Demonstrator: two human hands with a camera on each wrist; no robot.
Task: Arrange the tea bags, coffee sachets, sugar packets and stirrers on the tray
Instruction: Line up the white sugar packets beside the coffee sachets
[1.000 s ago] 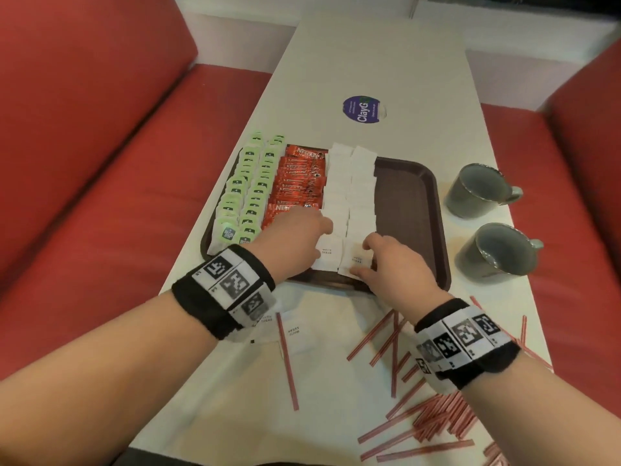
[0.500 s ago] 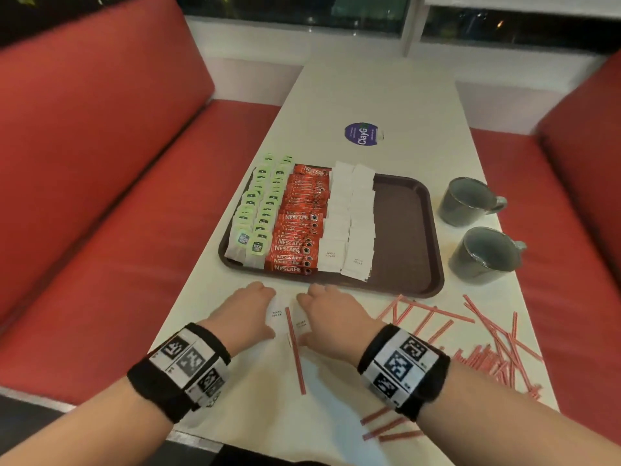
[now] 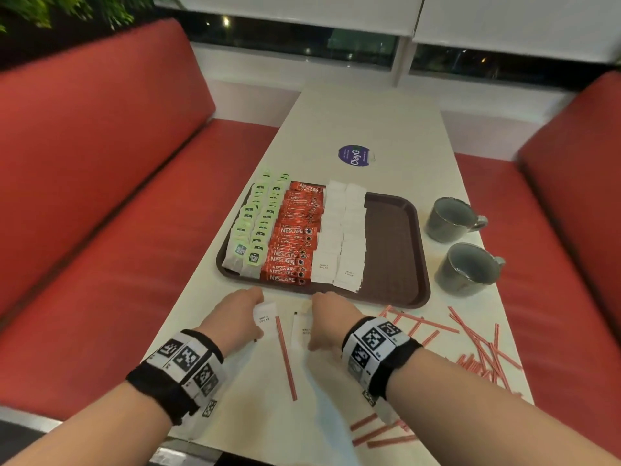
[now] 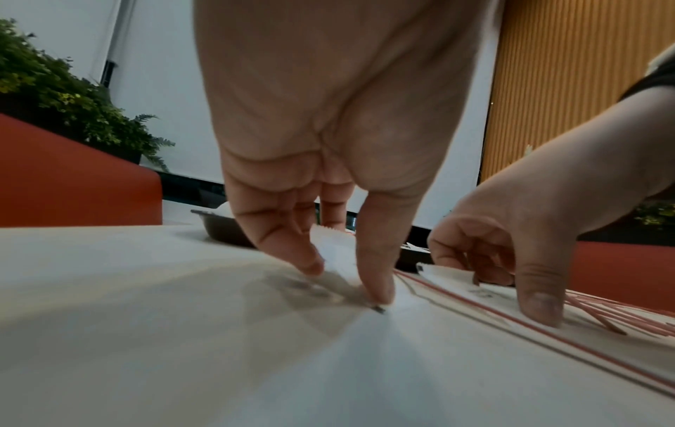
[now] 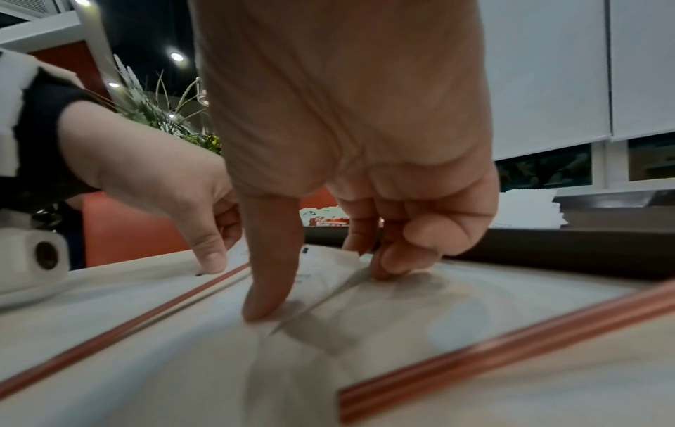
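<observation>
White sugar packets lay on the bench [image 3: 336, 415] at lower centre, just below the brown tray [image 3: 396, 264]. One packet [image 3: 265, 318] was pinched and partly lifted by the left hand [image 3: 235, 317]; another packet [image 3: 300, 327] was pinched by the right hand [image 3: 331, 319]. A red stirrer [image 3: 285, 356] lay between them. Tea bags [image 3: 257, 223], coffee sachets [image 3: 295, 233] and sugar rows [image 3: 342, 230] filled the tray's left part.

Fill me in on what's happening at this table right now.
A person is stocking a brown tray with rows of green tea bags, red coffee sachets and white sugar packets. The left hand and right hand each pinch a loose sugar packet off the white table in front of the tray. The red stirrers lie scattered on the table, none yet on the tray.
</observation>
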